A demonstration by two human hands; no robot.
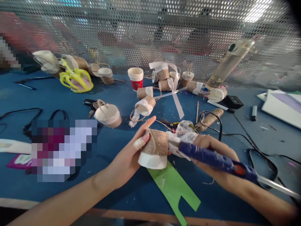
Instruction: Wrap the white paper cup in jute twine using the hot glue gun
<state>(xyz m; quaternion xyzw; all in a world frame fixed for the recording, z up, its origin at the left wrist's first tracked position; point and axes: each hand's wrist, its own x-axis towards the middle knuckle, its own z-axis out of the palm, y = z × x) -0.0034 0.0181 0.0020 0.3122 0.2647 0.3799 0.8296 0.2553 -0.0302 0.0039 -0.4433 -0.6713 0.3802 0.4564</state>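
My left hand point(131, 153) is closed around a small paper cup point(158, 142) wrapped in brown twine. The cup has a bare white band at its lower end and a twine loop near my thumb. My right hand point(211, 153) grips a blue glue gun point(207, 155), with a pale glue stick point(275, 185) coming out of its back. The gun's nozzle points left at the cup's side; I cannot tell whether it touches. White lace point(187, 133) lies bunched between the cup and my right hand. Below the cup is a green cut-out piece point(174, 188).
Several twine-and-lace cups stand or lie around, one upright point(108, 115) to the left. Further back are red-and-white paper cups point(135, 78), a yellow looped object point(76, 81) and a bottle point(227, 64). Black cables point(244, 135) cross the right side. A perforated metal screen point(145, 37) closes the back.
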